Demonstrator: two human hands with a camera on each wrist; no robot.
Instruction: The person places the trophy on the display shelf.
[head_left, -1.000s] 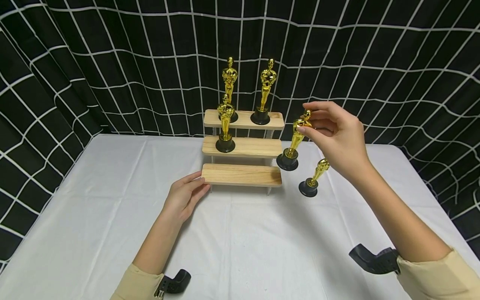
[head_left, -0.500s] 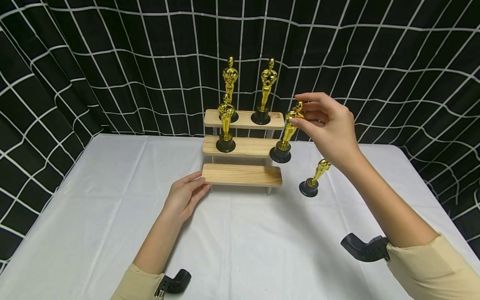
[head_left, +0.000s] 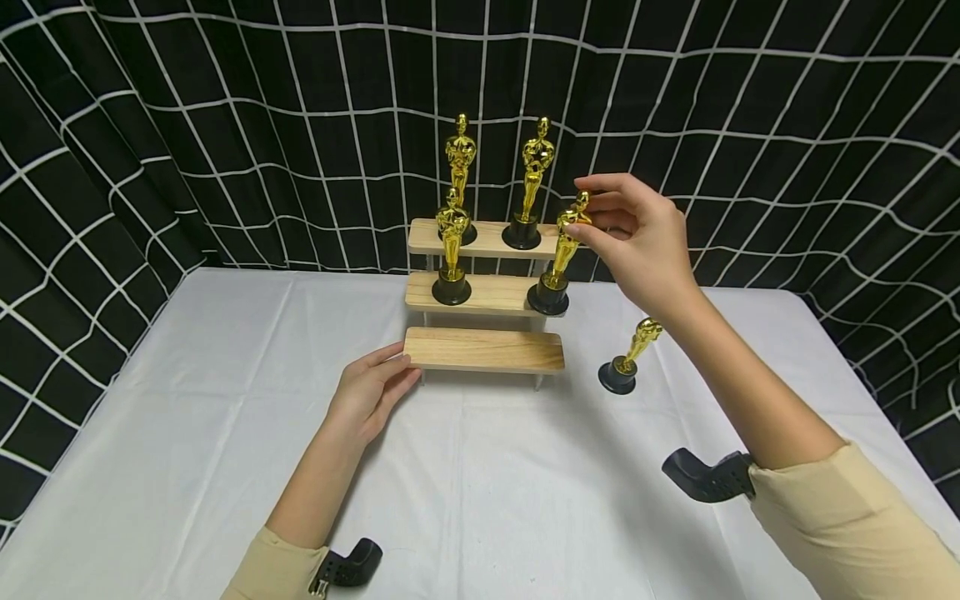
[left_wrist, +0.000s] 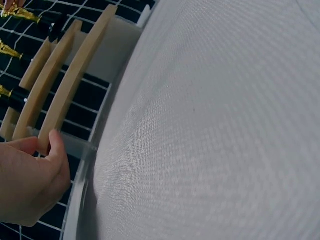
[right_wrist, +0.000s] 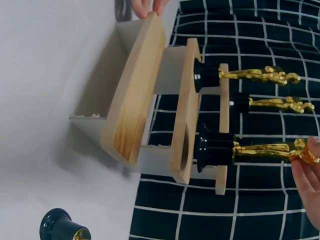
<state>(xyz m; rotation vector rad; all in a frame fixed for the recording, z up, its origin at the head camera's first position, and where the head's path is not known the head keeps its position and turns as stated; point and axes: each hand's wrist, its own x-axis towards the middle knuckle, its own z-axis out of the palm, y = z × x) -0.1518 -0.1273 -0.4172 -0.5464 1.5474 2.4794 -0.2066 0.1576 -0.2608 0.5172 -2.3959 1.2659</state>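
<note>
A three-step wooden display stand with clear side supports is in the middle of the head view. My left hand grips the left end of its lowest step, fingers and thumb around the edge. My right hand pinches a gold trophy figurine near its head and chest. Its black base is close over the right end of the middle step, slightly tilted. Another trophy stands on that step's left end. Two more trophies, one at left and one at right, stand on the top step.
One trophy stands on the white cloth-covered table, right of the stand and below my right forearm. A black curtain with a white grid hangs behind and on both sides. Each wrist wears a black camera mount.
My right hand has carried the trophy leftward and a little up, from beside the stand to over the middle step's right end. My left hand stays on the lowest step.
</note>
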